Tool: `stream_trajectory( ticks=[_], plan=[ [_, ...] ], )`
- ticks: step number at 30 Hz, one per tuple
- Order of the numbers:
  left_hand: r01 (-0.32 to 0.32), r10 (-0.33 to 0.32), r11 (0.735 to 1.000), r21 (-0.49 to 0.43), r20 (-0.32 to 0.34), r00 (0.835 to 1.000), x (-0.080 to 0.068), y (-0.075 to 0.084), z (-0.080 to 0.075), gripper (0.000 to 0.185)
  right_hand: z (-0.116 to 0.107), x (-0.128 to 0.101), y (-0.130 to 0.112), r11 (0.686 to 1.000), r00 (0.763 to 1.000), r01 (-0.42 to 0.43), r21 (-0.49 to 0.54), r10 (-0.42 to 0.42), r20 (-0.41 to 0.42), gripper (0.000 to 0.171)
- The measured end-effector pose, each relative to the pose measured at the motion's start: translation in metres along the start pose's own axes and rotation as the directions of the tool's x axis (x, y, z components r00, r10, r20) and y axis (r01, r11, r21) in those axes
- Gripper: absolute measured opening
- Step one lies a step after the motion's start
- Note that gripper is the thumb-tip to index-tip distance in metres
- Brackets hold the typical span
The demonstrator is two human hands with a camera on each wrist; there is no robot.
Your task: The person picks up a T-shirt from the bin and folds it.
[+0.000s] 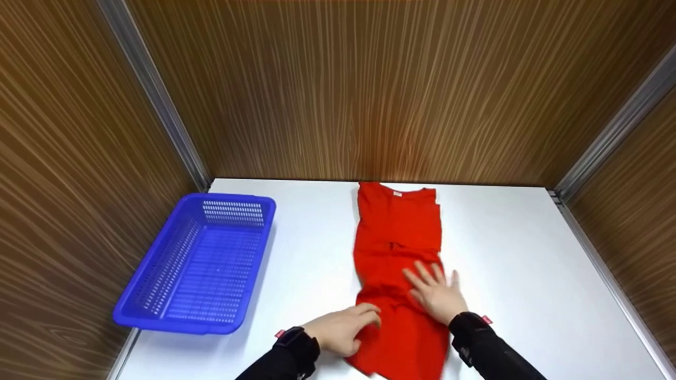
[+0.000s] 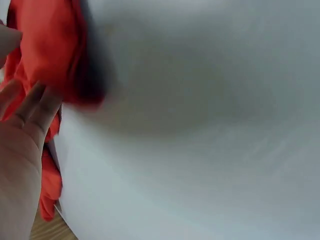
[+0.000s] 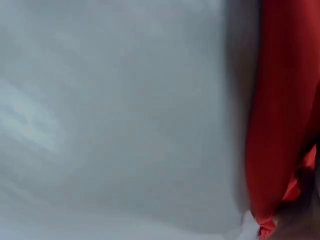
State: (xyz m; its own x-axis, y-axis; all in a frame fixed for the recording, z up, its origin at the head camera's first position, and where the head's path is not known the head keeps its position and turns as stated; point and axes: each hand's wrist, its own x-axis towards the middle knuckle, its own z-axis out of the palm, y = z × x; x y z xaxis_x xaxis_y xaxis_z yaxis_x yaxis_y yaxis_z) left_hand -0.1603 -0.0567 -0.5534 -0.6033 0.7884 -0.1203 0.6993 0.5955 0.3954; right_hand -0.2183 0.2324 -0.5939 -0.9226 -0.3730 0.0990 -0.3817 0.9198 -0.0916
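Underneath, a white table (image 1: pixel 528 253) meets wood-grain walls (image 1: pixel 369 89).

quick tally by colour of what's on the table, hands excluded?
Red: 1, the red garment, the right hand flat on it, the left hand gripping its edge.
Blue: 1, the blue basket.
Total: 2 on the white table.

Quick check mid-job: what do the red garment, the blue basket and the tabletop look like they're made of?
Red garment: soft, matte woven or knit cloth, by its folds and creases under both hands; exact fibre can't be told. Blue basket: rigid moulded plastic, slightly glossy, with regular perforated walls and floor. Table: smooth white surface, probably laminate or coated board, faintly reflective and edged with a metal-looking strip.
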Motion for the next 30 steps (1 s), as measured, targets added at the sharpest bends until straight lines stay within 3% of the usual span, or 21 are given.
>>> stream_trajectory(
  ticks=[3,5,7,8,11,13,15,17,19,22,25,27,30],
  plan=[
    [-0.081,0.083,0.994,0.071,-0.023,0.996,-0.003,-0.004,0.005,0.041,-0.002,0.002,0.007,0.997,0.995,-0.07,-0.013,0.069,-0.069,0.055],
    [-0.11,0.115,0.982,0.156,-0.022,0.993,-0.006,-0.006,0.009,0.039,-0.006,0.0,0.005,0.999,0.99,-0.053,0.005,0.053,-0.13,0.056],
    [-0.117,0.123,0.972,0.205,-0.016,0.992,-0.011,-0.007,0.013,0.042,-0.009,-0.007,0.0,0.998,0.976,0.047,0.03,-0.04,-0.214,0.056],
    [-0.12,0.128,0.967,0.223,-0.021,0.992,-0.012,-0.008,0.015,0.044,-0.01,-0.013,-0.002,0.991,0.958,0.125,0.04,-0.11,-0.265,0.055],
    [-0.15,0.181,0.936,0.32,-0.07,0.981,-0.015,-0.009,0.018,0.038,-0.014,-0.039,-0.007,0.926,0.869,0.376,0.034,-0.34,-0.358,0.045],
    [-0.17,0.231,0.9,0.401,-0.109,0.967,-0.016,-0.009,0.019,0.025,-0.016,-0.06,-0.007,0.863,0.821,0.505,0.028,-0.47,-0.324,0.042],
    [-0.174,0.264,0.871,0.459,-0.141,0.954,-0.016,-0.009,0.019,0.016,-0.016,-0.081,-0.006,0.818,0.804,0.573,0.041,-0.552,-0.221,0.044],
    [-0.16,0.261,0.877,0.453,-0.171,0.95,-0.016,-0.008,0.02,0.014,-0.015,-0.097,-0.004,0.805,0.806,0.589,0.063,-0.58,-0.12,0.049],
    [-0.123,0.219,0.915,0.385,-0.215,0.952,-0.015,-0.006,0.019,0.016,-0.013,-0.105,-0.001,0.816,0.817,0.575,0.06,-0.571,-0.077,0.045],
    [-0.073,0.142,0.971,0.228,-0.304,0.942,-0.011,-0.001,0.017,0.02,-0.011,-0.106,0.004,0.827,0.821,0.562,0.02,-0.555,-0.136,0.037],
    [-0.066,0.105,0.992,0.111,-0.386,0.916,-0.007,0.002,0.014,0.023,-0.01,-0.102,0.008,0.84,0.816,0.542,-0.027,-0.534,-0.22,0.041],
    [-0.082,0.107,0.994,0.076,-0.43,0.897,-0.005,0.003,0.013,0.026,-0.011,-0.099,0.01,0.867,0.837,0.497,-0.025,-0.487,-0.248,0.047],
    [-0.103,0.127,0.992,0.078,-0.474,0.871,-0.002,0.002,0.012,0.033,-0.014,-0.096,0.013,0.921,0.892,0.388,0.039,-0.364,-0.267,0.058]
  ],
)
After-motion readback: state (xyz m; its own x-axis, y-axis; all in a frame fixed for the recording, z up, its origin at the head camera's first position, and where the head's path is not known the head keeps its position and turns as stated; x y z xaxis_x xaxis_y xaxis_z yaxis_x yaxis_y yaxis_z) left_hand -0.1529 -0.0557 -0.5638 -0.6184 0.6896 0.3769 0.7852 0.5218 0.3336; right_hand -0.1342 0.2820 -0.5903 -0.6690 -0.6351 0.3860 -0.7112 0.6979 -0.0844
